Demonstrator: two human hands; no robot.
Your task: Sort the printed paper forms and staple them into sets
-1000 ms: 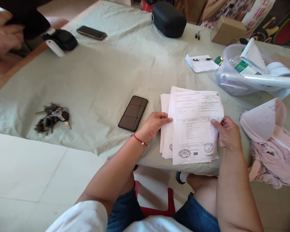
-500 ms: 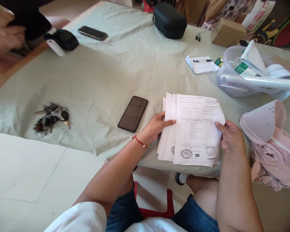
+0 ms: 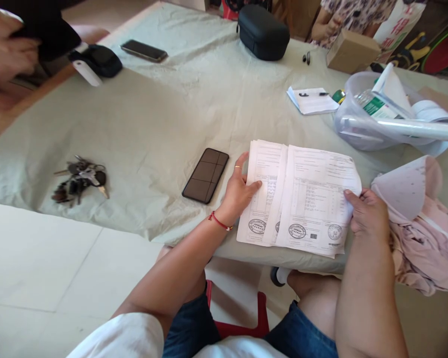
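Printed, stamped paper sheets lie fanned out in two overlapping groups at the front edge of the table. My left hand grips the left group by its left edge, thumb on top and fingers partly beneath. On the other side, my right hand pinches the right edge of the right group, its thumb over the print. A dark smartphone rests on the cloth just left of my left hand. Right of my right hand lies a crumpled pink cloth item with a stiff brim.
A bunch of keys lies at the left. Farther back are another phone, a black case, a notepad with a pen, a cardboard box and a filled plastic basin. Other people sit at the far left and far right.
The papers have spread wider apart. My right hand has moved right with its group, while my left hand has shifted slightly left, uncovering more of the left sheets.
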